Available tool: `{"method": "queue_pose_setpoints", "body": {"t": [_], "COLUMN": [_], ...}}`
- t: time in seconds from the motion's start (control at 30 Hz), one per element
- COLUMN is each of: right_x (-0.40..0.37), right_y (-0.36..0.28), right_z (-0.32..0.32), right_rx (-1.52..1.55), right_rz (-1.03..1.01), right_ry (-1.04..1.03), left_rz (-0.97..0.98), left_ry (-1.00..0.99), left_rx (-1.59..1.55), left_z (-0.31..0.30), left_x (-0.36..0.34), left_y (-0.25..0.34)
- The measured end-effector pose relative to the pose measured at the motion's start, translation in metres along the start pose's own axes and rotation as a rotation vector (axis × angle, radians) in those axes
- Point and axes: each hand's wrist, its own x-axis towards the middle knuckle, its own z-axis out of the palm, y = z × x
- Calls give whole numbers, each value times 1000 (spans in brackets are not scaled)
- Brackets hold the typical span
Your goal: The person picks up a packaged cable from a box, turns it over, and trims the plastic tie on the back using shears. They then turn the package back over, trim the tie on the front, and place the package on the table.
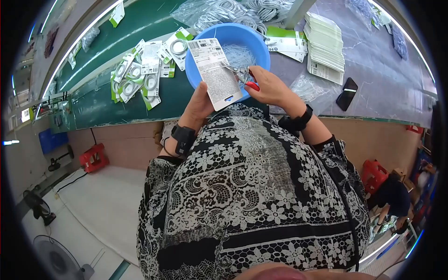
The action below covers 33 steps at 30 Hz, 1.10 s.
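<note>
My left hand (200, 103) grips the lower left edge of a printed white card (217, 77), held tilted above a blue basin (262, 44). My right hand (268, 86) is closed on red-handled cutters (252, 86), whose metal jaws lie against the card's right edge. Pale clear strips (239, 55) lie inside the basin. Left of the basin is a pile of carded cables (135, 72) with green and white cards. To its right stand green-edged cards (287, 43) and a long stack of white cards (324, 44).
Bagged grey cables (228, 16) lie behind the basin. A black phone (346, 94) and a clear plastic bag (310, 91) are on the right of the table (382, 81). A person (394, 193) is at the far right. Red stools (94, 157) stand below table height.
</note>
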Motion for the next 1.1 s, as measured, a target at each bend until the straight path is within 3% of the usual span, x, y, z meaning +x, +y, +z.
{"method": "queue_pose_setpoints", "body": {"t": [0.17, 0.43, 0.57, 1.1], "right_x": [-4, 0, 10, 11], "right_y": [13, 5, 9, 8], "right_z": [20, 15, 14, 29], "right_rx": [61, 144, 134, 80], "right_rz": [127, 315, 139, 185], "right_ry": [-162, -259, -81, -67], "left_rz": [-16, -54, -85, -148], "left_ry": [27, 42, 13, 94], "left_rx": [20, 14, 37, 106], "left_z": [-22, -26, -24, -22], "left_x": [2, -5, -7, -17], "left_y": [-11, -22, -24, -20]}}
